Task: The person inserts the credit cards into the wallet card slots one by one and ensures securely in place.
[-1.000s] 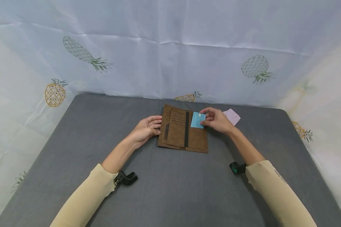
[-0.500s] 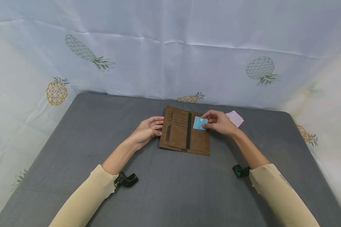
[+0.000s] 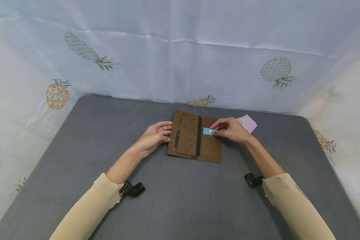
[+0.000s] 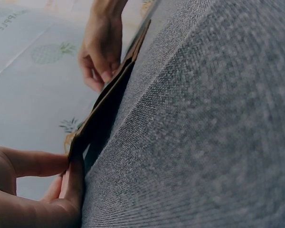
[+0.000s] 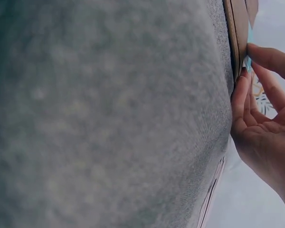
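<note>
**Right hand (image 3: 232,130) pinches blue card (image 3: 207,131) at open wallet (image 3: 209,151)**

A pale cloth (image 3: 144,73) hangs behind and at both sides, printed with pineapples (image 3: 57,96) in orange and green outline. In front of it spreads the table (image 3: 180,200), grey, its far corners rounded and its far edge close to the cloth.

Two cream sleeves (image 3: 87,206) reach in over the near edge, one from each near corner.

The wallet, brown, lies spread open near the middle of the far edge. A dark band (image 3: 199,136) runs down it lengthwise, and card slots (image 3: 189,123) line the panel left of the band.

The left hand (image 3: 152,137) is at the wallet's left edge. In the left wrist view its fingers grip that edge, thumb above and a finger beneath.

The right hand comes over the wallet's right edge, its thumb and fingers closed on the card.

Just beyond that hand, toward the far right corner, pink papers (image 3: 247,124) lie on the table, partly hidden by it.

A black device (image 3: 135,189) juts from each sleeve's cuff.

Smallest is the card, on the wallet's right panel, upper half, just right of the band. How much of it sits in a slot cannot be told.
</note>
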### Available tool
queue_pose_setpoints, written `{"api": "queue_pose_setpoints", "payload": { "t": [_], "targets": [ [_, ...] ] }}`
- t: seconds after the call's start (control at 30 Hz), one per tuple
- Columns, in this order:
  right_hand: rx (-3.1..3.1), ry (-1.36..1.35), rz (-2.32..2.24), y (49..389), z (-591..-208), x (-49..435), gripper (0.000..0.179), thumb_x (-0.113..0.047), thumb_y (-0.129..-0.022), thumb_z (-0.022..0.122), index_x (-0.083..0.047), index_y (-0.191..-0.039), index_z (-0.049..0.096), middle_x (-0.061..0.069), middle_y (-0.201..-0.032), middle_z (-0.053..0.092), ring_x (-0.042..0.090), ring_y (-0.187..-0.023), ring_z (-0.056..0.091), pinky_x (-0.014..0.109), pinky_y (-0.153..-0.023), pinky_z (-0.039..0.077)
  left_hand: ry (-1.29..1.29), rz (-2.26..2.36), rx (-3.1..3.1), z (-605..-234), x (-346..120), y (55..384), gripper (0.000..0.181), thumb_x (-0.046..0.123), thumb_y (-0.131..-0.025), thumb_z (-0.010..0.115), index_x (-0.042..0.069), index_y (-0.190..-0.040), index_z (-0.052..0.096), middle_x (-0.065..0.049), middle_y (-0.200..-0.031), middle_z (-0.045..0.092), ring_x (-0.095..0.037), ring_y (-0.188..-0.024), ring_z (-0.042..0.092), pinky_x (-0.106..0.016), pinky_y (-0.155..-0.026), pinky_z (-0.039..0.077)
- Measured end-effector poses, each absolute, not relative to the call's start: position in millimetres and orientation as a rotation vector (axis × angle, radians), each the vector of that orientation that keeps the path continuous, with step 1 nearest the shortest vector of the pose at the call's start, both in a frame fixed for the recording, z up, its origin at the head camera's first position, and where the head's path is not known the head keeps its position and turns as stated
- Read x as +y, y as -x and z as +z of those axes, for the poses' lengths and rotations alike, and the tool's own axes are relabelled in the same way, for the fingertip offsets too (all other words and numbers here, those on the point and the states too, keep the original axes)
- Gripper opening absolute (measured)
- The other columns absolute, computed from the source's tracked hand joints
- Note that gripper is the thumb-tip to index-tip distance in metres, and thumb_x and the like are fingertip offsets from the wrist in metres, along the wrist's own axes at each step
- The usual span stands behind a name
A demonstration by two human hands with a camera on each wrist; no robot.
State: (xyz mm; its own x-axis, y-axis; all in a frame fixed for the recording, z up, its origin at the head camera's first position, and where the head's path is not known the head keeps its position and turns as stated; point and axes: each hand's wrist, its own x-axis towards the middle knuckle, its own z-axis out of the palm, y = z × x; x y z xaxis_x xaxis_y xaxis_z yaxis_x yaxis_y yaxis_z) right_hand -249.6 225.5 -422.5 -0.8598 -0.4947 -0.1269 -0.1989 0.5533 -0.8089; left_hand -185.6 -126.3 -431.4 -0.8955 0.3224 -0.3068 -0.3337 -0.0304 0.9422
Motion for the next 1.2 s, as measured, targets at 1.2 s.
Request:
{"api": "queue_pose_setpoints", "payload": {
  "t": [1.2],
  "targets": [
    [2.631,-0.068,-1.604,247.1,-395.7,295.0,0.051,-0.029,-0.104,0.074,-0.002,-0.146,0.063,-0.022,-0.116,0.067,-0.008,-0.103,0.067,0.012,-0.095,0.055,-0.001,1.976,1.821,-432.3,-125.0,185.7,0.075,-0.013,-0.096,0.057,0.008,-0.166,0.039,-0.017,-0.171,0.039,-0.034,-0.157,0.041,-0.022,-0.093,0.054]
  ]
}}
